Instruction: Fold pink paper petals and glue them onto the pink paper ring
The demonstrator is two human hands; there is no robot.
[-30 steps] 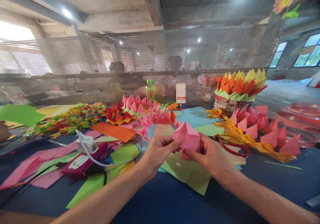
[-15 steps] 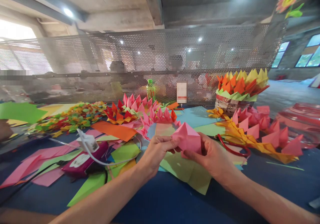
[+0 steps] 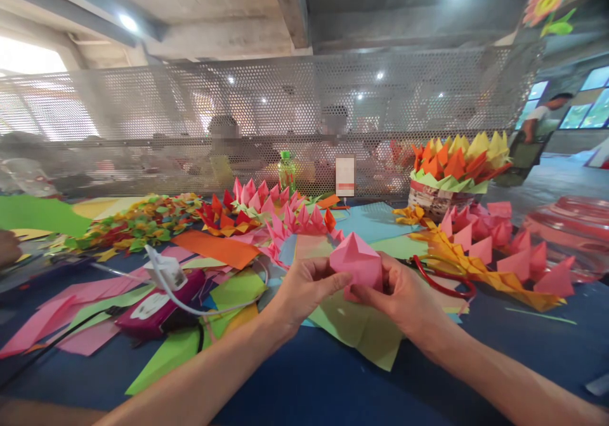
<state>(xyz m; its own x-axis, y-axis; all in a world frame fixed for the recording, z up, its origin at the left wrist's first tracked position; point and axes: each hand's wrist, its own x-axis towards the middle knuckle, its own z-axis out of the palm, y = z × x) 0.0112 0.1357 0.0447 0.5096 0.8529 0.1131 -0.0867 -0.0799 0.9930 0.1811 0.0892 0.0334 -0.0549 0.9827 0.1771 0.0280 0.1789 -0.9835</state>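
A pink folded paper piece with a pointed top is held up between both hands over the table. My left hand pinches its left side, thumb on the front face. My right hand grips the right side and lower edge, its fingers partly hidden behind the paper. Beneath them lie light green paper sheets. Red-handled scissors rest just right of my right hand. Farther back stands a ring of pink folded paper points.
A purple power strip with a white plug and cables lies at left. A basket of folded paper stands back right, near a row of pink and orange folds. A green-capped bottle stands before the mesh panel.
My left thumb has slid lower and rightward on the front of the pink paper. At far right, a person carrying something dark has come into view.
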